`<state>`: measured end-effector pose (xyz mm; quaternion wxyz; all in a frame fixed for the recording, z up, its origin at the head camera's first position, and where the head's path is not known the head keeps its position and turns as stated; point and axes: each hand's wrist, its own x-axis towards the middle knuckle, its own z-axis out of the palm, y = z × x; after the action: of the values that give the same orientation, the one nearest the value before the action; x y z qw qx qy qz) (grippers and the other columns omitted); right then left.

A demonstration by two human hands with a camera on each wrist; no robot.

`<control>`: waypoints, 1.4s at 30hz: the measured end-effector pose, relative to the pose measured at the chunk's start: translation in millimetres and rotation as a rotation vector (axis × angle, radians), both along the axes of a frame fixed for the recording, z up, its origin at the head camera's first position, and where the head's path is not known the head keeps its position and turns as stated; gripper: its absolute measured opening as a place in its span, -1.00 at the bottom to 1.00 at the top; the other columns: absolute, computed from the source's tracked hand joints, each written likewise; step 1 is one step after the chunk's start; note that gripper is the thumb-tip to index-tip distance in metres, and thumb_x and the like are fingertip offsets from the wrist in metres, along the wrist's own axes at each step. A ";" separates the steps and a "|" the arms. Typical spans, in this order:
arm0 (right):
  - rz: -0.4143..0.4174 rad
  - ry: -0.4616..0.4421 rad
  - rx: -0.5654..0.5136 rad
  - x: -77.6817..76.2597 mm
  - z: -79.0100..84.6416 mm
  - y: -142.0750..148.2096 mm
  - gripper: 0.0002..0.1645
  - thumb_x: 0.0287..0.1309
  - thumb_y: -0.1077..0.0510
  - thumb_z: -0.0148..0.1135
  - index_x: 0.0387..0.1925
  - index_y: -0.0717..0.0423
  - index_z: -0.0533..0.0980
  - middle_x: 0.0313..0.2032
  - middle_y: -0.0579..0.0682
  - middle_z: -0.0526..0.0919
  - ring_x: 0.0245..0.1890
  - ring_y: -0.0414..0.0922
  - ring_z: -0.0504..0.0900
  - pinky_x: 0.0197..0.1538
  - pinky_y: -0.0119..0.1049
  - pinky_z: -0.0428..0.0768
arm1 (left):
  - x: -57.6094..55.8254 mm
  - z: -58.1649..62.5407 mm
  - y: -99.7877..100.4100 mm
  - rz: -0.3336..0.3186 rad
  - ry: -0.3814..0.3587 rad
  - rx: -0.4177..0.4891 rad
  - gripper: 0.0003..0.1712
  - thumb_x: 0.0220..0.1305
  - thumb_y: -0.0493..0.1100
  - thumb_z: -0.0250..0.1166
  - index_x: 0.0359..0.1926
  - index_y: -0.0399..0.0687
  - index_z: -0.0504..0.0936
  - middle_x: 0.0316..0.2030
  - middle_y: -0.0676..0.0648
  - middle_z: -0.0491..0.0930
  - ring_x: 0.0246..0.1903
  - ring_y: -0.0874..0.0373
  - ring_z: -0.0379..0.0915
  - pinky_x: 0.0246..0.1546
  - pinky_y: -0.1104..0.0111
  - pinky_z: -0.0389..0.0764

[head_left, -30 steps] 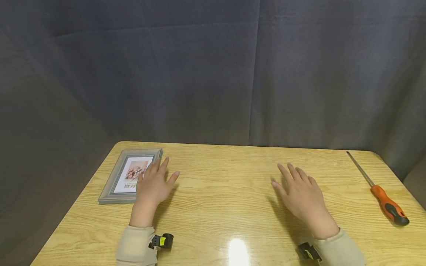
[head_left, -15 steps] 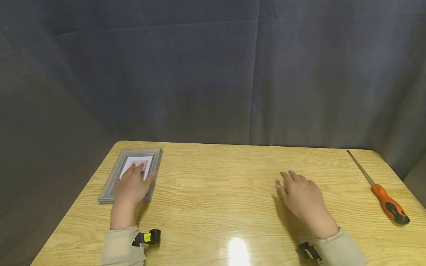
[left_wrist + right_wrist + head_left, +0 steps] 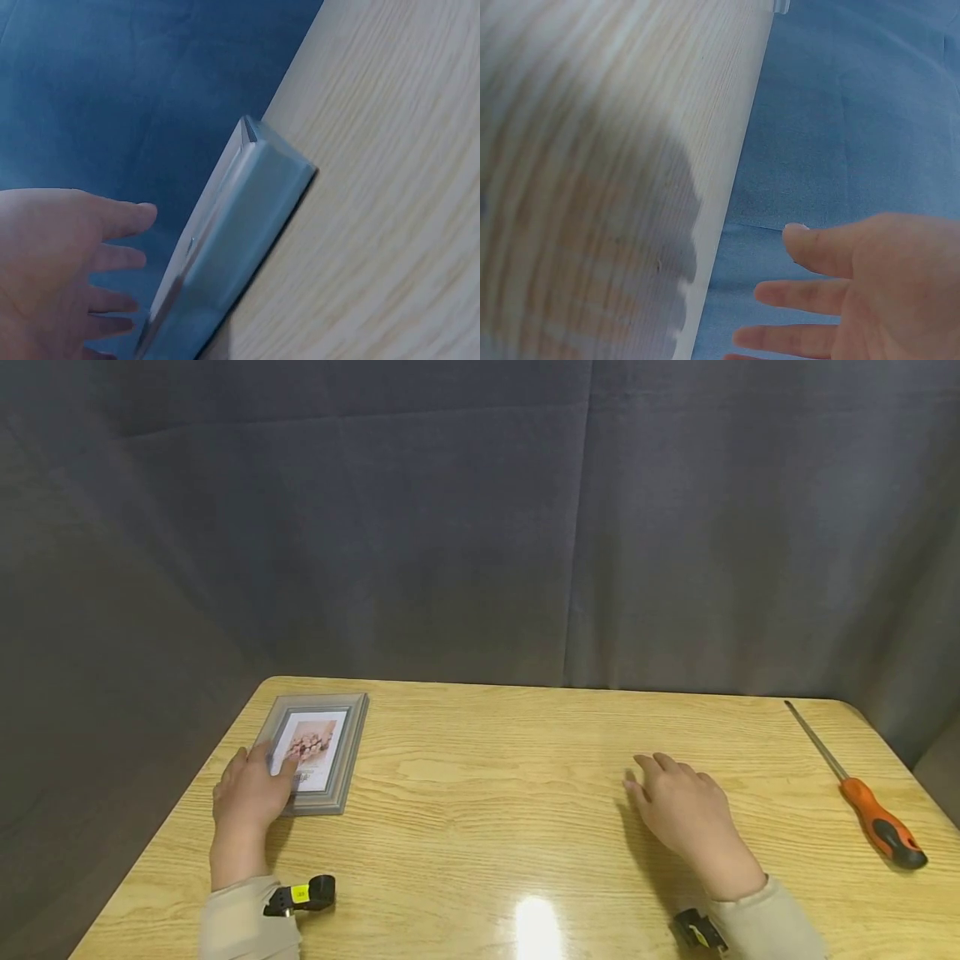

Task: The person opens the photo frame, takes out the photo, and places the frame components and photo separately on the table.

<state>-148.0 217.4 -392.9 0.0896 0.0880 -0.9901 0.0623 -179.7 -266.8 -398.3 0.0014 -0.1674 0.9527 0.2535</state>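
A grey picture frame [image 3: 348, 752] with a pink flower print lies flat at the left of the table. Over its lower left corner, in the head view, is my left hand [image 3: 251, 789], fingers spread. The left wrist view has that hand [image 3: 52, 270] with fingers extended, a gap separating them from the raised face of the picture frame [image 3: 232, 240]. My right hand [image 3: 684, 806] hovers over the right half of the table, holding nothing. Its fingers are loosely extended in the right wrist view, above the hand's shadow on the wood.
An orange and black screwdriver [image 3: 873, 814] lies near the table's right edge, its shaft pointing to the back. The wooden table [image 3: 480, 777] ends at a dark curtain [image 3: 450, 543] behind and at the left. Light glares off the table's front.
My left hand has moved left across the picture frame, from its right side to its lower left corner. The right hand has barely shifted, its fingers slightly more bent. The picture frame stays put.
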 end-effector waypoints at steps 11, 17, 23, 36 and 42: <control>-0.001 0.003 -0.001 0.4 -1.2 0.4 -0.49 0.28 -0.01 0.01 0.07 0.28 0.50 0.05 0.41 0.58 -0.03 0.32 0.55 -0.03 0.30 0.53 | 4.0 -3.1 -2.8 0.207 -0.047 0.058 -0.20 0.37 0.04 -0.16 0.38 -0.49 -0.09 0.22 -0.68 0.10 0.17 -0.57 0.05 0.11 -0.37 0.24; 0.008 0.001 0.005 0.8 -1.3 -0.5 -0.50 0.28 0.00 0.00 0.06 0.29 0.50 0.04 0.42 0.59 -0.05 0.32 0.56 -0.05 0.30 0.54 | 4.7 -4.7 -1.0 0.231 -0.044 0.058 -0.24 0.35 -0.05 -0.10 0.35 -0.55 -0.04 0.17 -0.71 0.14 0.14 -0.57 0.07 0.08 -0.37 0.30; 0.013 0.008 0.001 0.8 -2.3 -1.0 -0.51 0.27 0.00 0.03 0.04 0.28 0.52 0.02 0.41 0.61 -0.05 0.31 0.56 -0.07 0.29 0.56 | 7.7 -5.8 -0.4 0.235 -0.011 0.048 -0.38 0.31 -0.19 -0.10 0.21 -0.66 0.16 0.04 -0.71 0.22 0.04 -0.56 0.15 -0.02 -0.34 0.37; 0.013 0.017 0.009 1.6 -4.2 -0.3 -0.55 0.23 0.00 0.08 -0.07 0.29 0.57 -0.05 0.34 0.67 -0.13 0.26 0.61 -0.14 0.22 0.60 | 7.9 -4.9 8.0 0.175 0.021 0.013 -0.50 0.22 -0.33 -0.02 0.11 -0.66 0.31 -0.07 -0.66 0.37 -0.07 -0.54 0.32 -0.20 -0.28 0.51; 0.022 0.043 0.017 2.2 -2.9 -5.0 -0.56 0.22 -0.01 0.11 -0.11 0.29 0.59 -0.13 0.29 0.71 -0.24 0.20 0.65 -0.24 0.17 0.64 | 4.6 -3.8 14.3 0.120 0.014 -0.016 -0.55 0.21 -0.33 0.01 0.02 -0.68 0.37 -0.15 -0.62 0.43 -0.15 -0.50 0.40 -0.31 -0.23 0.55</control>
<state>-145.8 212.3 -395.8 0.1093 0.1012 -0.9874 0.0529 -175.1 -252.5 -402.1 -0.0220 -0.2222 0.9430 0.2468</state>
